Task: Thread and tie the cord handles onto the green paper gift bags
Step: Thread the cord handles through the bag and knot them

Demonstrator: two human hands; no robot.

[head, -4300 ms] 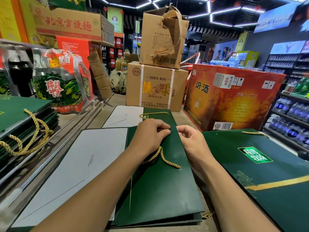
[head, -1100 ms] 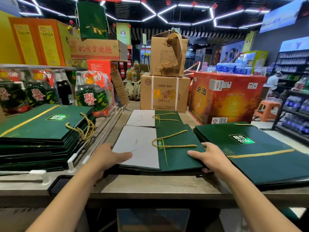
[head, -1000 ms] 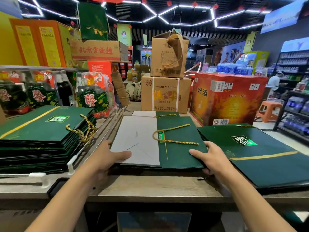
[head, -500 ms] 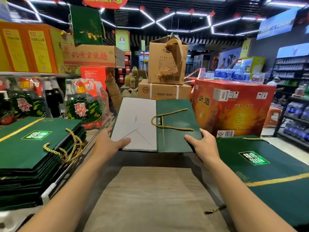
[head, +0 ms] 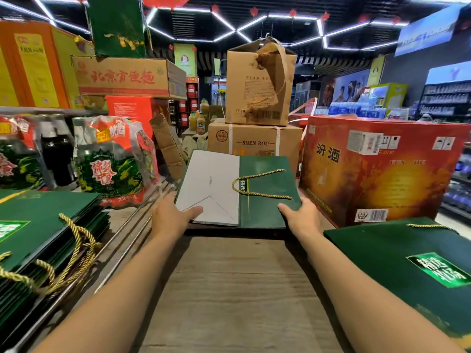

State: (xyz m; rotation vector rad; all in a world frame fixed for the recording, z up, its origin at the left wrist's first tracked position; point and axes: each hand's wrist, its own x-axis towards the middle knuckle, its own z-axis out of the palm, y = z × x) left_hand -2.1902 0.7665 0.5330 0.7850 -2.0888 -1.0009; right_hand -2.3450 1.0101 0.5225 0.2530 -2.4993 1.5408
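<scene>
Holding the flat green gift bag [head: 267,212] up off the wooden table [head: 229,289], far edge tipped up, pinched at both near corners, L hand [head: 169,217] on the white base flap [head: 211,179], R hand [head: 303,217] on the green panel, prob. so nothing slides or bends. Gold cord handle [head: 260,186] already looped on its face, so looks finished & bound for a stack, maybe the corded pile [head: 38,225] at left.

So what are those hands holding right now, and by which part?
Both hold the flat green paper gift bag with the gold cord handle: left hand grips its near white corner, right hand its near green corner.
</scene>
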